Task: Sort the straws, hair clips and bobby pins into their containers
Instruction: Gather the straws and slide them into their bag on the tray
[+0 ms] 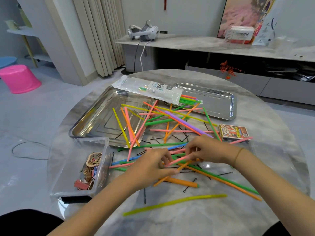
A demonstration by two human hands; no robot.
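Both left hand [153,166] and right hand [209,149] seemingly pinch one pink straw [180,160].

Straws [185,122], bobby pins [145,195] strewn; clips [92,166] in clr bin [92,139].

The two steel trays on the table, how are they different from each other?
The left tray is broad and squarish; the right tray is long and narrow. Loose straws and a bobby pin lie in the left tray; the straw bag's open end rests over the right tray. Both are shiny rimmed steel.
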